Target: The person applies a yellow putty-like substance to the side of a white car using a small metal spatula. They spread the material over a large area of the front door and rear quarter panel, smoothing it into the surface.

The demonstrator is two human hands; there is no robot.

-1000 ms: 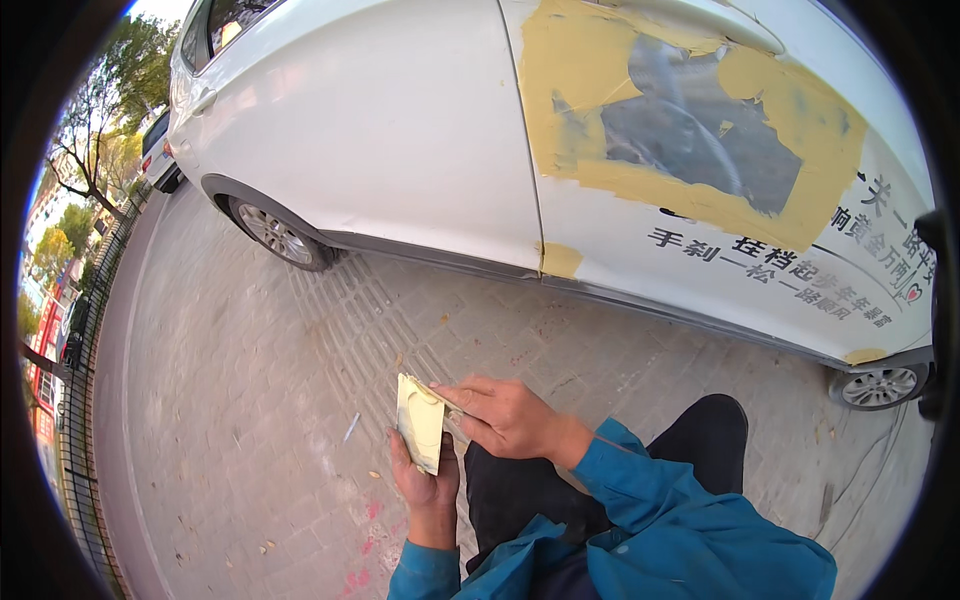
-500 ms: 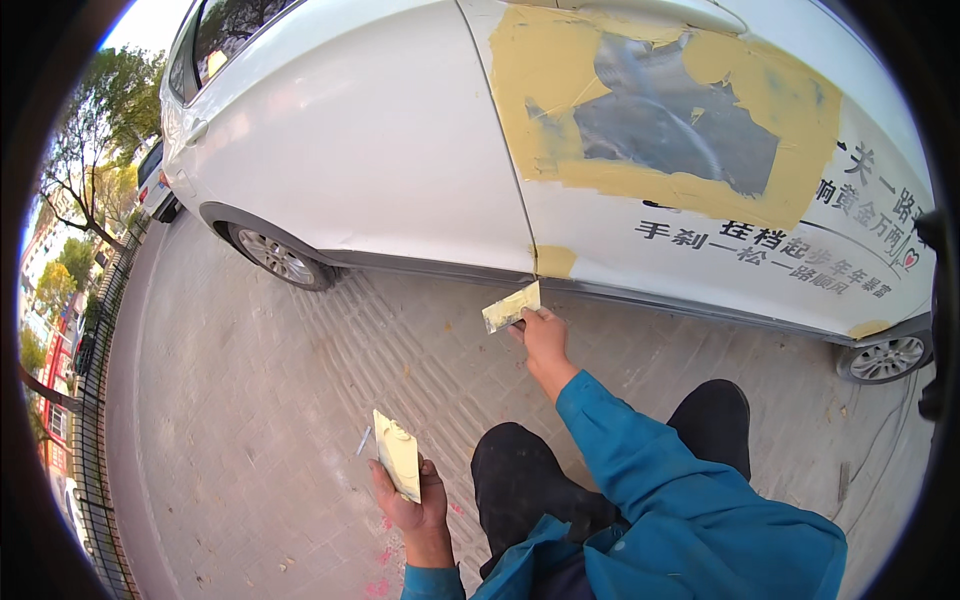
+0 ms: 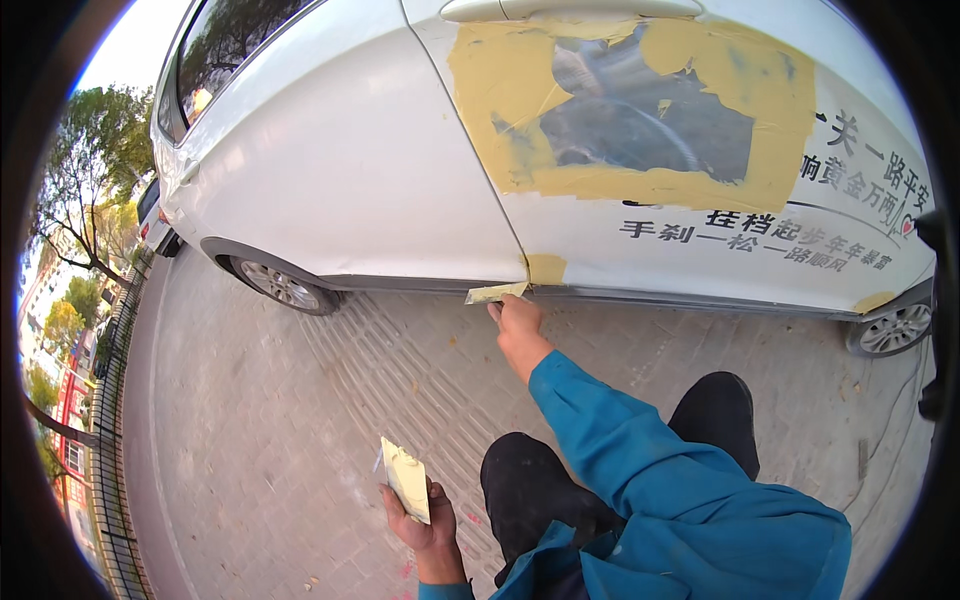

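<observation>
My right hand (image 3: 522, 328) is closed on a putty spreader (image 3: 490, 293), a flat blade smeared with pale yellow filler. The blade lies nearly level along the lower door edge, by the seam between the two doors; whether it touches the car is hard to tell. A small yellow filler patch (image 3: 547, 268) sits just beside it at the door's bottom corner. Lower down, my left hand (image 3: 428, 530) grips a flat filler board (image 3: 405, 480) with a thick coat of yellow filler. On the white car door (image 3: 560, 230), a large yellow filler patch (image 3: 500, 85) surrounds a bare grey area (image 3: 650, 130).
Another door (image 3: 340, 160) and a wheel (image 3: 275, 283) lie to the left. A second wheel (image 3: 893, 330) and a small filler patch (image 3: 875, 300) are at the right. Paving (image 3: 280, 420) stretches beneath the car. A black fence (image 3: 108, 490) runs along the left.
My right hand has moved slightly left and up with the spreader, whose blade has turned flatter, toward the sill. My left hand and its board have shifted slightly down. The view has shifted a little.
</observation>
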